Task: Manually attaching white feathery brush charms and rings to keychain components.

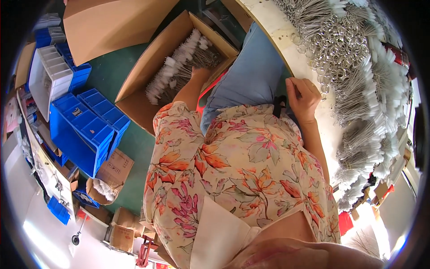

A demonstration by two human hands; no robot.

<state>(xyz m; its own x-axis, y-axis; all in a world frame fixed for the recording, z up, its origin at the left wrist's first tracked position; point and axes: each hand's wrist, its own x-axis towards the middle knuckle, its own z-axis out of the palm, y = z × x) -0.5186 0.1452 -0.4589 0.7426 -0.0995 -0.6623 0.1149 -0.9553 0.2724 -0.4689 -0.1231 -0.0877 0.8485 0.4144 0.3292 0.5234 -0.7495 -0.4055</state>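
My left hand [200, 72] reaches down into an open cardboard box [144, 67] on the floor at my left. Its fingers are buried among the wire brushes with white tufted tips [179, 62] lying in the box, so its grip is hidden. My right hand [302, 96] rests at the edge of the pale worktable [273, 27], fingers curled in, with nothing visible in them. Just beyond that hand lies a big heap of wire brushes with ring handles [354, 58], spread across the table. My floral shirt and blue trousers fill the middle of the view.
Stacked blue plastic bins [85, 130] and a white divided bin [47, 74] stand on the green floor at left. A large cardboard flap [112, 22] lies behind the box. A small carton with white filling [107, 186] and more cartons sit lower left.
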